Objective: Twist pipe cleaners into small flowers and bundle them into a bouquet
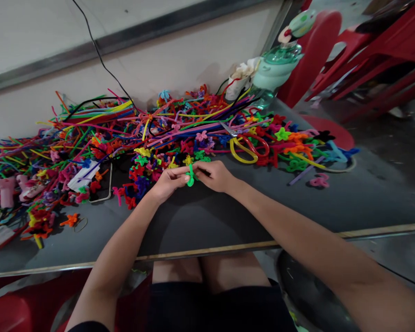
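Note:
A green pipe cleaner [191, 176], bent into a small loop, is pinched between both of my hands over the middle of the dark table [349, 203]. My left hand [168, 180] grips it from the left with closed fingers. My right hand [214, 175] holds its other side, fingers curled. Just behind my hands lies a big heap of colourful pipe cleaners [131, 133] and small twisted flower shapes [283, 134].
Scissors with yellow and red handles [245, 147] lie in the heap, right of my hands. A pale green bottle [276, 69] stands at the back right by the wall. Red plastic chairs [366, 50] are stacked beyond the table. A phone [102, 182] lies left.

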Demonstrator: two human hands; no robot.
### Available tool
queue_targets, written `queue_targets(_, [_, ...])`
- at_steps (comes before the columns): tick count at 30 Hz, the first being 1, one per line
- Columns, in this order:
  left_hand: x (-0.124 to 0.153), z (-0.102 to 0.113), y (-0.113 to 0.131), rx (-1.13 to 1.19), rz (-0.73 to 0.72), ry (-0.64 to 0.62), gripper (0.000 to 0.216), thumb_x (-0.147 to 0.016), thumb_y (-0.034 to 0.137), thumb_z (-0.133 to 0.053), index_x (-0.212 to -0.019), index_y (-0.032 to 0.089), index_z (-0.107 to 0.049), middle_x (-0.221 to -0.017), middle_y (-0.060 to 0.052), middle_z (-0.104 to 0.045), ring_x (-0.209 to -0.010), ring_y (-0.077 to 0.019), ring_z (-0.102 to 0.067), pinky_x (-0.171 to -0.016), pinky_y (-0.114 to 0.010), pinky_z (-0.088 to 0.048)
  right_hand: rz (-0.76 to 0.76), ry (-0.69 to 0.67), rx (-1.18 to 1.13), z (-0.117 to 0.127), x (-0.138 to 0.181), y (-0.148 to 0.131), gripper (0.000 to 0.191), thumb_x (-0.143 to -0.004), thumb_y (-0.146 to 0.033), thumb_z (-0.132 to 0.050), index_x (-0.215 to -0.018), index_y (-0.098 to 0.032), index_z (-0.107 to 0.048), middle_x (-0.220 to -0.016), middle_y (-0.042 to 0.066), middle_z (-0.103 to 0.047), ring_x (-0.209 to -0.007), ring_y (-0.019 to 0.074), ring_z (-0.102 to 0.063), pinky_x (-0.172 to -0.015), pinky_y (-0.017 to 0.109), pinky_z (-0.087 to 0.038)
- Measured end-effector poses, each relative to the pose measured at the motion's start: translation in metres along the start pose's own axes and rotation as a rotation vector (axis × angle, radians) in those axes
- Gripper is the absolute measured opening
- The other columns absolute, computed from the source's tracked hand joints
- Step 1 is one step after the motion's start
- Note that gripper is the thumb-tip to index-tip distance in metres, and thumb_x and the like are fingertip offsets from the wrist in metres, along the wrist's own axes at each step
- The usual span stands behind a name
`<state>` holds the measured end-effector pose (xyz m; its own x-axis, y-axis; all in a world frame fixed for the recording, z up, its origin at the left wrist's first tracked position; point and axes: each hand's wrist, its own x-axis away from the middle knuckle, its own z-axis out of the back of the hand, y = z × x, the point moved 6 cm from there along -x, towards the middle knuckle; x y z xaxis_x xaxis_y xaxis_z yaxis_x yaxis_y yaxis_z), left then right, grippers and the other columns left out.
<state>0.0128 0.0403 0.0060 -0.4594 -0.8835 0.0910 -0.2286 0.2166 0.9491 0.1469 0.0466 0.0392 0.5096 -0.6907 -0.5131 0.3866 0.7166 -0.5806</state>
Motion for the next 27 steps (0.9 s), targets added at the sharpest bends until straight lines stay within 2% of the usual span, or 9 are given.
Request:
queue_targets(3, [0.000,-0.001,-0.002,-0.001,0.080,-0.097,0.060,-0.056,0.041,-0.088,-0.110,0.019,-0.072,-0.056,0.002,-0.060,-0.048,-0.0035,-0.048,-0.049,-0.016,-0.032,-0.005,0.024,-0.014,0.004,0.000,0.000,0.022,-0.092,-0.029,-0.044,-0.084,-0.018,-0.062,-0.067,0.001,-0.064,-0.055,0.0109,-0.053,-0.055,0.023,-0.038])
queue_targets(5, [0.000,-0.004,-0.001,0.004,0.060,-0.106,0.061,-0.057,0.039,-0.088,-0.112,0.019,-0.071,-0.058,0.001,-0.063,-0.050,-0.0042,-0.052,-0.050,-0.016,-0.034,-0.022,0.014,-0.042,0.005,-0.001,0.001,0.023,-0.093,-0.030,-0.042,-0.083,-0.018,-0.060,-0.065,0.000,-0.060,-0.055,0.0105,-0.050,-0.055,0.023,-0.037])
queue_targets(9, [0.002,-0.009,0.002,-0.021,-0.051,-0.023,0.056,-0.060,0.035,-0.087,-0.112,0.019,-0.071,-0.070,-0.002,-0.070,-0.059,-0.0074,-0.060,-0.061,-0.019,-0.045,-0.094,-0.017,-0.177,0.003,-0.003,0.002,0.030,-0.095,-0.037,-0.042,-0.076,-0.018,-0.055,-0.059,-0.003,-0.048,-0.052,0.0090,-0.043,-0.052,0.023,-0.033])
queue_targets(12, [0.003,-0.009,0.003,-0.062,-0.106,0.043,0.053,-0.060,0.034,-0.086,-0.109,0.018,-0.073,-0.074,-0.002,-0.072,-0.062,-0.0088,-0.061,-0.065,-0.022,-0.049,-0.150,-0.035,-0.304,-0.002,-0.003,0.002,0.036,-0.096,-0.044,-0.042,-0.075,-0.018,-0.054,-0.056,-0.004,-0.043,-0.051,0.0086,-0.039,-0.051,0.023,-0.031])
queue_targets(16, [0.004,-0.004,0.005,-0.104,-0.153,0.083,0.047,-0.060,0.037,-0.086,-0.102,0.020,-0.075,-0.076,-0.001,-0.074,-0.063,-0.0095,-0.062,-0.068,-0.024,-0.052,-0.168,-0.065,-0.380,-0.009,-0.003,0.003,0.041,-0.095,-0.051,-0.042,-0.078,-0.017,-0.057,-0.058,-0.003,-0.045,-0.054,0.0093,-0.039,-0.053,0.023,-0.032])
queue_targets(23, [-0.001,-0.006,0.007,-0.213,-0.215,0.122,0.044,-0.065,0.039,-0.083,-0.104,0.020,-0.075,-0.080,-0.001,-0.075,-0.068,-0.0118,-0.065,-0.073,-0.028,-0.054,-0.171,-0.043,-0.298,-0.007,-0.002,0.014,0.049,-0.093,-0.060,-0.037,-0.076,-0.018,-0.055,-0.063,0.000,-0.051,-0.056,0.0104,-0.045,-0.055,0.024,-0.035])
queue_targets(25, [-0.003,-0.006,0.007,-0.231,-0.214,0.113,0.048,-0.065,0.040,-0.082,-0.108,0.020,-0.073,-0.078,-0.001,-0.074,-0.067,-0.0111,-0.064,-0.071,-0.026,-0.053,-0.195,-0.006,-0.275,-0.005,0.000,0.017,0.046,-0.092,-0.060,-0.040,-0.083,-0.018,-0.056,-0.064,0.000,-0.054,-0.056,0.0105,-0.045,-0.054,0.025,-0.035])
queue_targets(27, [-0.004,-0.002,0.007,-0.218,-0.214,0.112,0.052,-0.066,0.043,-0.081,-0.111,0.019,-0.071,-0.075,-0.001,-0.073,-0.065,-0.0100,-0.063,-0.069,-0.024,-0.052,-0.247,0.041,-0.279,-0.003,0.001,0.020,0.041,-0.092,-0.057,-0.043,-0.098,-0.018,-0.055,-0.061,-0.002,-0.052,-0.050,0.0099,-0.042,-0.051,0.025,-0.033])
